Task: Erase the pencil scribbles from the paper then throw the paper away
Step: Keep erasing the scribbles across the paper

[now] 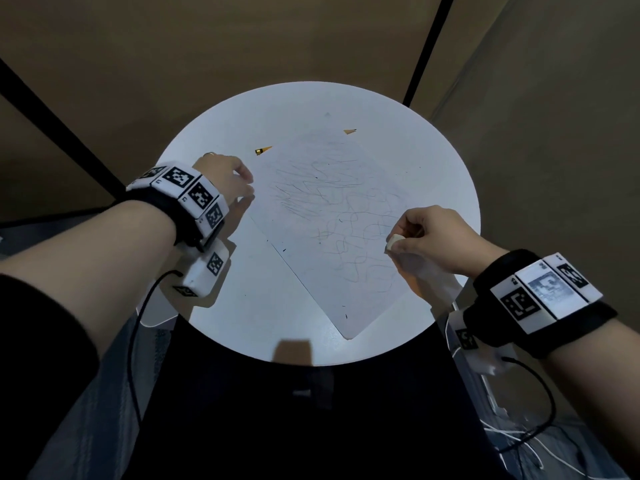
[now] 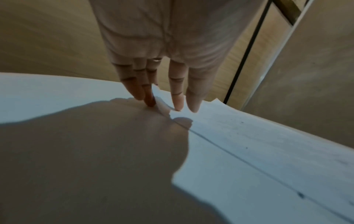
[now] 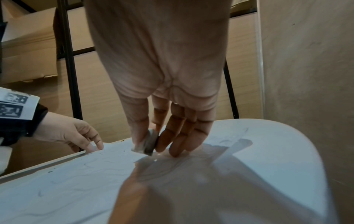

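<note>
A white sheet of paper (image 1: 329,209) covered in grey pencil scribbles lies diagonally on the round white table (image 1: 249,323). My right hand (image 1: 403,233) pinches a small white eraser (image 1: 394,243) between thumb and fingers, its grey, smudged end down on the sheet's right side (image 3: 147,144). My left hand (image 1: 244,192) is at the sheet's left corner; in the left wrist view its straight fingertips (image 2: 178,106) press down on the paper (image 2: 249,144), whose edge curls up slightly there. The right wrist view shows the left hand (image 3: 76,133) at the paper's (image 3: 67,181) far edge.
A short pencil stub (image 1: 262,150) and an orange pencil tip (image 1: 349,130) lie on the table beyond the paper. Small dark crumbs dot the sheet. Black frame bars (image 1: 424,50) stand behind the table, and loose cables (image 1: 519,441) hang at lower right.
</note>
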`<state>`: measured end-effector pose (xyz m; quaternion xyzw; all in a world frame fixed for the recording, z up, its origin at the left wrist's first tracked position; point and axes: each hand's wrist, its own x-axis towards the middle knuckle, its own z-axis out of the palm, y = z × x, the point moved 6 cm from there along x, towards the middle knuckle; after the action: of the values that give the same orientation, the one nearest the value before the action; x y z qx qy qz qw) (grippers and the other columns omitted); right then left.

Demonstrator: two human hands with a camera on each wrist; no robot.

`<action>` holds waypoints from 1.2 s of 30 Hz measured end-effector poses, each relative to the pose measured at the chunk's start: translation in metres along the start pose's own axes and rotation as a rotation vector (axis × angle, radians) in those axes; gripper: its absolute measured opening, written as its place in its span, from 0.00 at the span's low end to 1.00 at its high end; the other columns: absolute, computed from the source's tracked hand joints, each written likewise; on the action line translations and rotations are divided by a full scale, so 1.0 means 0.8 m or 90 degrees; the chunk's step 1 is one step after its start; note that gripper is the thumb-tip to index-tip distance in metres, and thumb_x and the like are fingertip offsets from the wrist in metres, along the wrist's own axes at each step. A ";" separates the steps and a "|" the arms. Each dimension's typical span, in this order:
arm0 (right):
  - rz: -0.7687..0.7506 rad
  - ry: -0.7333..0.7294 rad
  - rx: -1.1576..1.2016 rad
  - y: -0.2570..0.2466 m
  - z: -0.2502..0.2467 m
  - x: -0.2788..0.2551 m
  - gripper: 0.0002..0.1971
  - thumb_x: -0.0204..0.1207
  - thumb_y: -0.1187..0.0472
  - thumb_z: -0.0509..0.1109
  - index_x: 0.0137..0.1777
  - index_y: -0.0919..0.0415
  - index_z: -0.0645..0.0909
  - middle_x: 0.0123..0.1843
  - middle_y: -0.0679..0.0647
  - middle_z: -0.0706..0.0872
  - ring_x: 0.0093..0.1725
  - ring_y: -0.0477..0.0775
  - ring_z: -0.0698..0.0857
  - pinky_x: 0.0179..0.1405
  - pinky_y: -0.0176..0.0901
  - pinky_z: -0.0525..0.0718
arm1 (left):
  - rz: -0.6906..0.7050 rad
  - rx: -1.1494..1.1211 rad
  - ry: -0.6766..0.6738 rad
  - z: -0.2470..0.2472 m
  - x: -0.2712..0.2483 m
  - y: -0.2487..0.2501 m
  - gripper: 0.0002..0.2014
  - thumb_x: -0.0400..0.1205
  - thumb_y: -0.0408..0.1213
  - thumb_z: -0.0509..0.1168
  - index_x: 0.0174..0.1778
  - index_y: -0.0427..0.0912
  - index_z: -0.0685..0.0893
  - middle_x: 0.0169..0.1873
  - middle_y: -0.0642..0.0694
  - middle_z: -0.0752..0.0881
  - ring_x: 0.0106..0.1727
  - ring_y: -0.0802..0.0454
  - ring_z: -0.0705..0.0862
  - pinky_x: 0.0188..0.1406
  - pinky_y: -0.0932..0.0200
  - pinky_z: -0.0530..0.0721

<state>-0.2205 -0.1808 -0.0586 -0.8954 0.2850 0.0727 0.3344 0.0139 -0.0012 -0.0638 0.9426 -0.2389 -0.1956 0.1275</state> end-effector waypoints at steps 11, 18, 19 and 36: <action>-0.022 0.005 -0.010 -0.007 0.004 0.011 0.04 0.72 0.62 0.73 0.42 0.62 0.85 0.43 0.54 0.89 0.44 0.50 0.83 0.38 0.31 0.76 | -0.028 0.231 -0.057 -0.031 -0.015 -0.028 0.13 0.75 0.41 0.73 0.34 0.32 0.87 0.32 0.39 0.85 0.35 0.42 0.81 0.28 0.57 0.76; -0.045 0.016 -0.055 -0.023 0.011 0.021 0.03 0.74 0.63 0.71 0.45 0.62 0.84 0.42 0.57 0.89 0.42 0.51 0.82 0.34 0.29 0.73 | 0.013 0.494 0.003 -0.032 -0.037 0.006 0.17 0.82 0.51 0.60 0.45 0.40 0.82 0.41 0.43 0.80 0.43 0.45 0.79 0.50 0.51 0.72; -0.045 0.020 -0.055 -0.024 0.010 0.021 0.03 0.74 0.63 0.71 0.44 0.62 0.84 0.42 0.57 0.89 0.41 0.50 0.81 0.34 0.29 0.73 | 0.059 0.466 0.011 -0.025 -0.039 0.022 0.17 0.81 0.52 0.60 0.53 0.42 0.82 0.50 0.42 0.79 0.52 0.43 0.79 0.55 0.49 0.73; 0.067 0.095 -0.126 0.005 -0.018 0.038 0.06 0.77 0.62 0.68 0.50 0.64 0.84 0.47 0.59 0.82 0.62 0.58 0.76 0.46 0.40 0.67 | -0.082 0.128 -0.042 -0.004 0.006 -0.010 0.24 0.76 0.53 0.69 0.66 0.48 0.75 0.65 0.33 0.70 0.54 0.35 0.79 0.60 0.47 0.77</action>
<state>-0.1989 -0.2067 -0.0596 -0.9107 0.3471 0.0514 0.2179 0.0225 0.0036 -0.0648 0.9570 -0.2007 -0.2091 0.0115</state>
